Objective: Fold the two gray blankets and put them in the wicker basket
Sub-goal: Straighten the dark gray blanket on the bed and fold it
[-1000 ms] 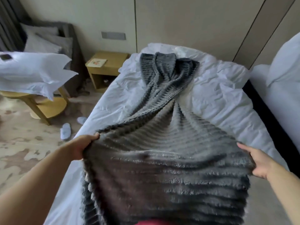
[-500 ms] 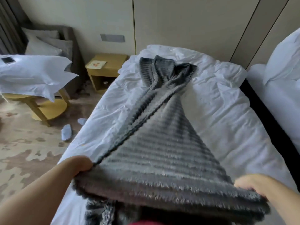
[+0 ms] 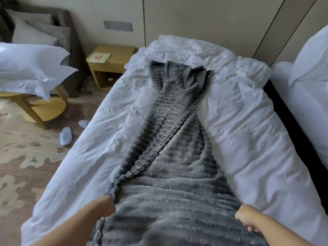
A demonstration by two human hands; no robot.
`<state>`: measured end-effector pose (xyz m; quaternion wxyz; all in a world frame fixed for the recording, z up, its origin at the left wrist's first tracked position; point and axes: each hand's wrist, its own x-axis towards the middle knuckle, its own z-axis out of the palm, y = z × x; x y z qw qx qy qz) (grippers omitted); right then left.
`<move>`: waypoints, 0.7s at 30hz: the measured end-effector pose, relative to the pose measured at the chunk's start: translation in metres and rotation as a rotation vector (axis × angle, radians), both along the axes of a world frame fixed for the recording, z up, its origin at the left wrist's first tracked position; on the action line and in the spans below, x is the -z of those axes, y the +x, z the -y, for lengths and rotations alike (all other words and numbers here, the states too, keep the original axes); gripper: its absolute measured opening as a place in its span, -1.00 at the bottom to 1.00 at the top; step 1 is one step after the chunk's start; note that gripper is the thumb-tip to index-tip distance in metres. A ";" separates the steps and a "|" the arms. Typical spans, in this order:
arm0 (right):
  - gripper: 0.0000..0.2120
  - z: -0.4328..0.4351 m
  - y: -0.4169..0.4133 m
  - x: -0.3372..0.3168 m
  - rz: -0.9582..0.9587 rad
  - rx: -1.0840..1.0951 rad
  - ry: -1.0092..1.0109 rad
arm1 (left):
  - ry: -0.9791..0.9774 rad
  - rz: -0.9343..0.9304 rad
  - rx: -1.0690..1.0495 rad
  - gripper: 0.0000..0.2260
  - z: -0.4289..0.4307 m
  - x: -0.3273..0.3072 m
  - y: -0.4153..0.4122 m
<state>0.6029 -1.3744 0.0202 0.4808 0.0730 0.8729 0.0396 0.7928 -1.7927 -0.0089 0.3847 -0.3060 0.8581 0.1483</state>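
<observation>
Gripping the gray blanket [image 3: 177,174], left hand [image 3: 104,205] and right hand [image 3: 248,218] clench its near corners.

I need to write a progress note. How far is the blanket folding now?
Done: nothing finished; no folded blanket shows. In hand: the left hand and right hand each grip a near corner of one gray blanket, stretched along the white bed, far end bunched. Left: folding it; the second blanket and wicker basket are not visible.
</observation>
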 end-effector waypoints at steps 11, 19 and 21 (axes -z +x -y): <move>-0.92 0.060 -0.028 0.024 0.191 0.107 -0.150 | 0.152 -0.157 -0.188 -0.85 0.002 0.028 -0.050; -0.83 0.230 -0.128 0.075 0.013 0.179 -0.604 | 0.135 -0.515 -0.703 -0.73 0.076 0.092 -0.153; -0.86 0.277 -0.148 0.103 -0.017 0.317 -0.746 | 0.156 -0.562 -0.813 -0.75 0.099 0.111 -0.185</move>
